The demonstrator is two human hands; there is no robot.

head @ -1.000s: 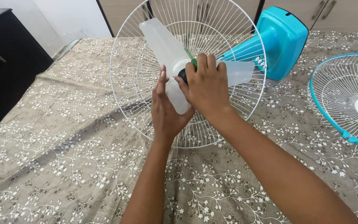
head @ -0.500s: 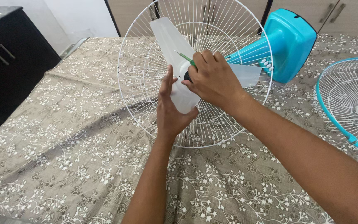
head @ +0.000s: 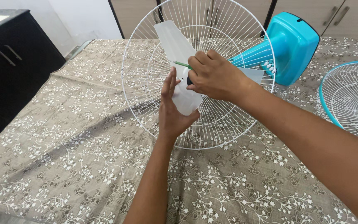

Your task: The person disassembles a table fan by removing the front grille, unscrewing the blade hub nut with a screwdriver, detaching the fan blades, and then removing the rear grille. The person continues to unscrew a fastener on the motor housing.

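While the left hand (head: 174, 108) held a clear blade (head: 186, 101) flat, the right hand (head: 214, 76) gripped the black hub knob (head: 188, 79), blade not yet off.

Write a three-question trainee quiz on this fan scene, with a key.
1. True or false: the left hand rests against a translucent fan blade.
2. What colour is the thin tool sticking out of the right hand? A) red B) green C) yellow
3. Where does the blue-rimmed grille lie?

Key: 1. True. 2. B. 3. Flat on the patterned tablecloth, at the right, apart from the white wire guard.
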